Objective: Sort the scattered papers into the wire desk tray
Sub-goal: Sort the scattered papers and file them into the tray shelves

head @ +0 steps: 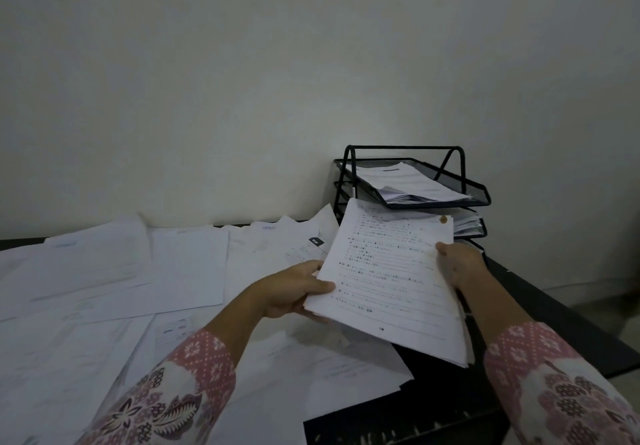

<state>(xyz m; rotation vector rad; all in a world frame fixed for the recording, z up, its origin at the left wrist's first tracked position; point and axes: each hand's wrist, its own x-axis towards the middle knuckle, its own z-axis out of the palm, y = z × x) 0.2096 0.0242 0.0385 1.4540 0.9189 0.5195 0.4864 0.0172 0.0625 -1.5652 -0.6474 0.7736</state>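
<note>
Many loose papers (104, 271) are spread in overlapping layers over the dark desk (554, 306), evidently awaiting sorting, while the black wire desk tray (415, 181) stands at the far right against the wall, its upper tiers already loaded with sheets. A thin stack of printed pages (391, 278) is held raised and angled toward the tray, presumably so it can be slid into a tier. It is pinched at its left edge by the left hand (294, 288), thumb on top, and gripped at its right edge by the right hand (460, 264).
</note>
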